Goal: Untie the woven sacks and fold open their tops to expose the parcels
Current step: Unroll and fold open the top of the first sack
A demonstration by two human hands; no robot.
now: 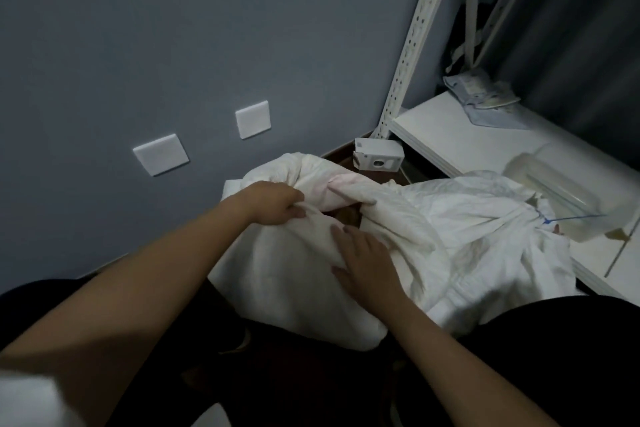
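Observation:
A white woven sack stands on the floor in front of me with its top open and its rim rolled outward. A dark gap shows a brown parcel inside. My left hand grips the rolled rim on the left side of the opening. My right hand lies flat on the near rim with fingers straight. A second white sack leans against the first on the right, its neck bunched and tied with a blue tie.
A grey wall with two white switch plates is on the left. A white metal shelf stands on the right with a plastic-wrapped packet on it. A small white box sits on the floor by the shelf post. A translucent wrapped item lies far right.

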